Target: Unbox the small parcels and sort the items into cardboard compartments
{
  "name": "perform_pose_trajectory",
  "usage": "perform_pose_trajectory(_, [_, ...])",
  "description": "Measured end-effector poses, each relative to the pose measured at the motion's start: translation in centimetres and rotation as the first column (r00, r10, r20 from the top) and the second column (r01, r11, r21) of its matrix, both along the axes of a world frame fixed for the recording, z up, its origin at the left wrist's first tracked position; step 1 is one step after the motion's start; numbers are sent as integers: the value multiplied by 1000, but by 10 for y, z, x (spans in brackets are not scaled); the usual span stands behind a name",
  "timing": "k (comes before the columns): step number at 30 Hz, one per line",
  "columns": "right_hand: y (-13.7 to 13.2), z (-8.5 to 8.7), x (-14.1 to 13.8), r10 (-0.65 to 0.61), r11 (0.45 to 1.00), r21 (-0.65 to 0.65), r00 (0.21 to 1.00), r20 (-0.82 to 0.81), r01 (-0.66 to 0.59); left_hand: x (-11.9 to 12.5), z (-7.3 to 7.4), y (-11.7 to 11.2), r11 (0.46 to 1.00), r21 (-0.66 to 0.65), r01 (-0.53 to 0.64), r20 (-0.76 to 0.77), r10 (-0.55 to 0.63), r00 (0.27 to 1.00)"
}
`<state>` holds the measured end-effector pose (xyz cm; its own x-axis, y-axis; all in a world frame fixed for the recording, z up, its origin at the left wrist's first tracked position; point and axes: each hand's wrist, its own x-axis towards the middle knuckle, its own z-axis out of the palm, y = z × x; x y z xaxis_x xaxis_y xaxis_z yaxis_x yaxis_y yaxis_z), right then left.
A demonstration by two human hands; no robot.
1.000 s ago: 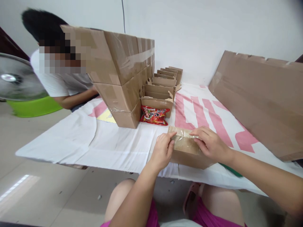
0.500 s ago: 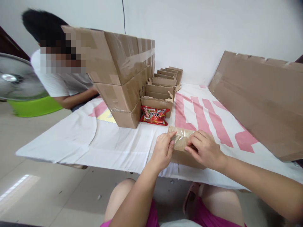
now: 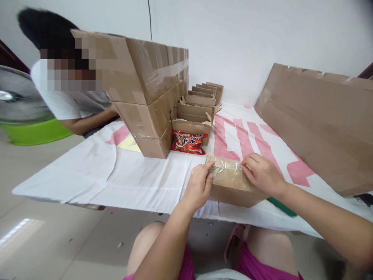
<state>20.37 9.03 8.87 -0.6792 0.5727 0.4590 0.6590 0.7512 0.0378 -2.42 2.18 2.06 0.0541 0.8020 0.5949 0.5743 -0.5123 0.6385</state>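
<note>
A small cardboard box (image 3: 230,194) lies at the table's front edge, with a strip of clear tape (image 3: 225,165) along its top. My left hand (image 3: 199,183) grips the box's left end, index finger on top near the tape and thumb against the near side. At the far right end of the strip, my right hand (image 3: 259,171) is closed, thumb and index finger pinching the tape at the box's top edge. Just behind the box sits a shiny red food packet (image 3: 189,142), apart from both hands.
Taped cartons (image 3: 157,77) are stacked on the left. Open cardboard boxes (image 3: 192,126) stand in a row behind the packet. A large cardboard sheet (image 3: 314,124) leans at right. A green object (image 3: 282,207) lies under my right forearm. Another person (image 3: 70,101) sits at left beside a fan (image 3: 14,97).
My right hand has slid rightward along the box top to the end of the tape, uncovering more of it. A green object now shows beneath my forearm. The left hand stays on the box.
</note>
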Motion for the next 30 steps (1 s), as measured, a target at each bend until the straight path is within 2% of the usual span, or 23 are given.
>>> perform_pose_trajectory(3, [5, 2, 25, -126, 990, -67, 990, -60, 122, 0, 0, 0, 1000, -10, -7, 0, 7, 1000])
perform_pose_trajectory(6, [4, -4, 52, -274, 953, -166, 956, -101, 255, 0, 0, -1, 999, -29, -16, 17, 16, 1000])
perform_pose_trajectory(10, [-2, -25, 86, -430, 871, -301, 899, -86, 388, 1, -3, -1, 997, -77, -30, 148, 41, 988])
perform_pose_trajectory(14, [-10, -46, 111, -500, 801, -422, 862, -83, 425, 1, -3, -5, 989, -142, 32, 304, 12, 953])
perform_pose_trajectory(15, [-13, -49, 115, -506, 796, -438, 857, -100, 419, 0, -2, -7, 989, -129, 74, 364, -23, 931])
perform_pose_trajectory(17, [-17, -52, 119, -511, 795, -455, 847, -145, 402, -3, 4, -11, 973, -52, 224, 476, -173, 862])
perform_pose_trajectory(19, [-22, -52, 118, -517, 800, -456, 833, -195, 390, -7, 11, -16, 911, 30, 412, 501, -371, 782])
perform_pose_trajectory(20, [-25, -50, 115, -516, 808, -447, 827, -222, 384, -8, 15, -18, 879, 33, 476, 474, -433, 767])
perform_pose_trajectory(22, [-30, -45, 107, -480, 842, -416, 831, -282, 345, -9, 21, -20, 872, -33, 488, 373, -442, 816])
perform_pose_trajectory(25, [-39, -34, 89, -319, 927, -314, 870, -376, 204, -7, 25, -20, 936, -85, 341, 190, -321, 928])
perform_pose_trajectory(27, [-44, -25, 74, -172, 969, -231, 900, -401, 82, -4, 26, -18, 952, -53, 301, 101, -295, 950])
perform_pose_trajectory(30, [-48, -16, 55, -27, 986, -166, 930, -365, -36, -3, 24, -16, 972, 2, 234, -18, -234, 972])
